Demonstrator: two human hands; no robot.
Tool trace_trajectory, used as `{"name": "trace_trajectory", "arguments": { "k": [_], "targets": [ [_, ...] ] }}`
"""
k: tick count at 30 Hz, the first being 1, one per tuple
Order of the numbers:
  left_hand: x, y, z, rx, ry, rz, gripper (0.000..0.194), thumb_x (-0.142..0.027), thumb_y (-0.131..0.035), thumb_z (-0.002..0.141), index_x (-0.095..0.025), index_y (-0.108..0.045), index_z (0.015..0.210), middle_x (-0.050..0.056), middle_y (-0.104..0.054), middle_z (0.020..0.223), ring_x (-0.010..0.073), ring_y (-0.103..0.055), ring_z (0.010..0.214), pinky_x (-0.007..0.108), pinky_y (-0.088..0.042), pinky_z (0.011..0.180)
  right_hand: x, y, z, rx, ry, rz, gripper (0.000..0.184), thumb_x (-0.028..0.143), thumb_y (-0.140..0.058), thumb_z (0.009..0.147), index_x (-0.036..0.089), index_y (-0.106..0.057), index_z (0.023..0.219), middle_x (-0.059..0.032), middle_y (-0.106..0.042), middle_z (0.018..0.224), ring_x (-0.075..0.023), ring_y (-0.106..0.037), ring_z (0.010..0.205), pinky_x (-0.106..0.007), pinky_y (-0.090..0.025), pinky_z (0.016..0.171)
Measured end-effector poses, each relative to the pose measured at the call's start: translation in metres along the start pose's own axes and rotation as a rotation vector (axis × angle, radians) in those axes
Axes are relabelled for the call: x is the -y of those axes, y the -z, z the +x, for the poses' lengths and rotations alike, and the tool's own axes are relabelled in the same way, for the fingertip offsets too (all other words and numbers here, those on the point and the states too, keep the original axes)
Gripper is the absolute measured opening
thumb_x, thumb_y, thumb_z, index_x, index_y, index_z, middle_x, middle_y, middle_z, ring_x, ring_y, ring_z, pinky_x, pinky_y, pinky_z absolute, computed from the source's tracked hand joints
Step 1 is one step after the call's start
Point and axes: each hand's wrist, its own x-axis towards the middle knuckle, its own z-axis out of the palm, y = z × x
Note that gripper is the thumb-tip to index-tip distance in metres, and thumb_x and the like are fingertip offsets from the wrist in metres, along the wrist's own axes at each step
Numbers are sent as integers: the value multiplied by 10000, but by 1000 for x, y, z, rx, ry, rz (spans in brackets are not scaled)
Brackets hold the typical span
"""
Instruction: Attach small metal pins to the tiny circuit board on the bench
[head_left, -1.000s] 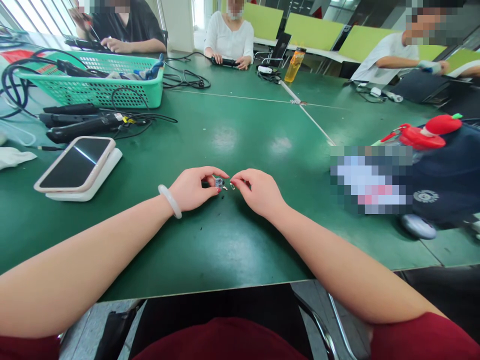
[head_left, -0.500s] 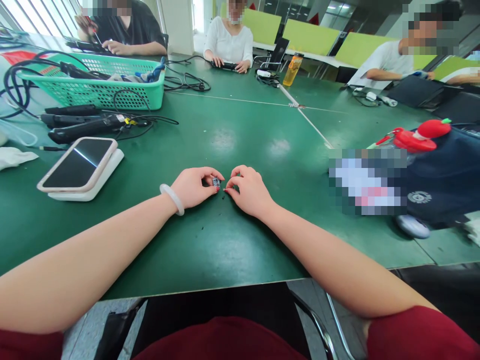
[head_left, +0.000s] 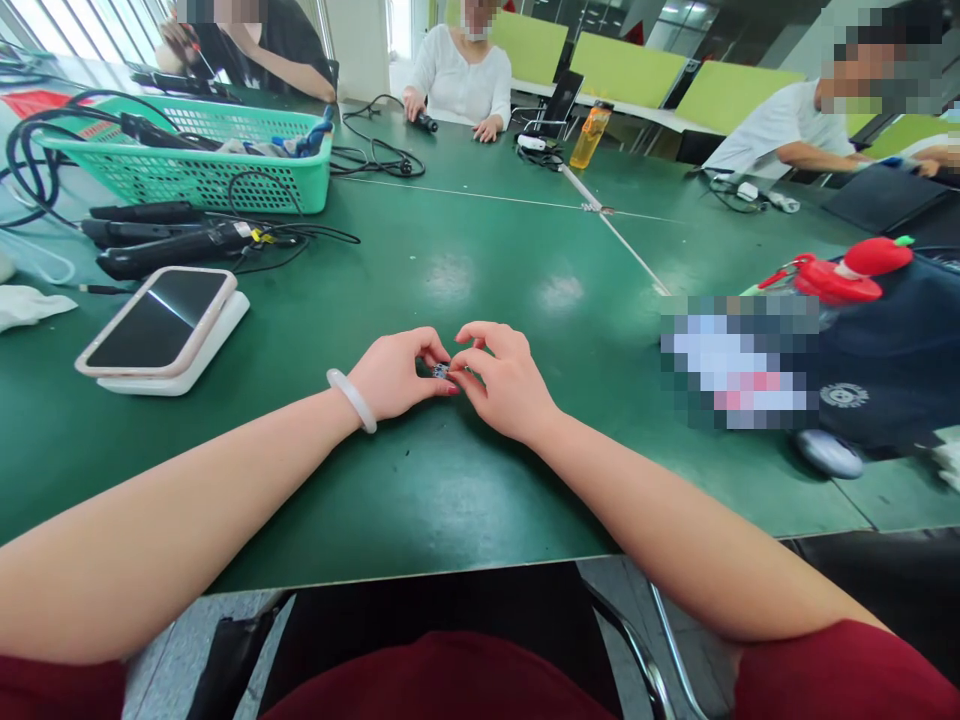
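Between the thumb and fingers of my left hand (head_left: 397,375) is a small grey block-like part (head_left: 440,370) with dark and light details; its exact kind is too small to tell. My right hand (head_left: 501,380) is pinched, thumb and index fingertips touching the right side of that part. Whatever those right fingertips hold is hidden. Both hands rest low over the green table (head_left: 465,500), and a pale bangle (head_left: 351,400) circles my left wrist.
A phone (head_left: 161,320) lies on a white box at left, below black handheld devices (head_left: 172,248) and a green basket (head_left: 202,185) with cables. At right are a dark bag (head_left: 892,350) and a mouse (head_left: 829,453). Several people sit around the table.
My right hand has moved left until its fingertips meet the grey part. The small metal piece seen in its fingers earlier is now hidden. A person opposite has shifted a black device.
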Motion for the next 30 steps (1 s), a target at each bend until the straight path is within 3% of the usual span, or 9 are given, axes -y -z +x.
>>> {"name": "trace_trajectory", "arguments": {
  "k": [10,15,18,22,24,27,30],
  "targets": [
    [2,-1,-2,20,-54,-52,230,-303,-678,692,-185,-577,862,30,-667,872,195,-630,826,362,-496,799,-2,6,0,18,20,-31,171,243,-531,895,243,-690,831,-49,-591,1149,-206,-503,1038,-392,-338,945],
    [11,-2,1,-32,-23,-23,246,-332,-697,689,-191,-590,861,33,-674,882,192,-630,830,384,-497,846,-6,8,-2,17,-69,-17,144,232,-562,871,241,-700,830,-56,-585,1172,-224,-514,1030,-429,-348,946],
    [12,-2,3,-55,41,-146,282,-325,-732,653,-177,-590,847,41,-680,862,191,-634,821,399,-501,847,-8,8,-2,48,-80,-6,127,214,-588,852,237,-703,805,-51,-596,1154,-224,-501,1046,-430,-352,945],
    [8,0,5,-56,171,-626,367,-281,-787,582,-157,-553,836,48,-694,837,173,-653,782,360,-531,773,-19,18,1,143,-124,7,116,187,-618,824,227,-712,768,-46,-629,1099,-218,-517,1010,-404,-381,893],
    [6,1,5,-73,177,-783,375,-253,-800,566,-157,-541,821,43,-699,846,157,-657,785,342,-530,782,-28,27,3,212,-204,70,108,184,-623,811,217,-710,756,-34,-658,957,-179,-551,891,-345,-414,815],
    [5,1,5,-75,192,-813,365,-242,-806,564,-157,-542,802,38,-698,831,146,-655,769,333,-524,781,-42,40,2,380,-381,176,93,305,-675,761,219,-699,732,6,-627,722,-125,-523,641,-279,-402,608],
    [7,0,5,-51,249,-710,353,-271,-803,582,-154,-551,799,40,-696,793,151,-651,726,338,-518,745,-51,46,-1,579,-434,302,178,362,-748,658,218,-686,743,38,-597,646,-101,-503,557,-246,-379,528]
  ]
}}
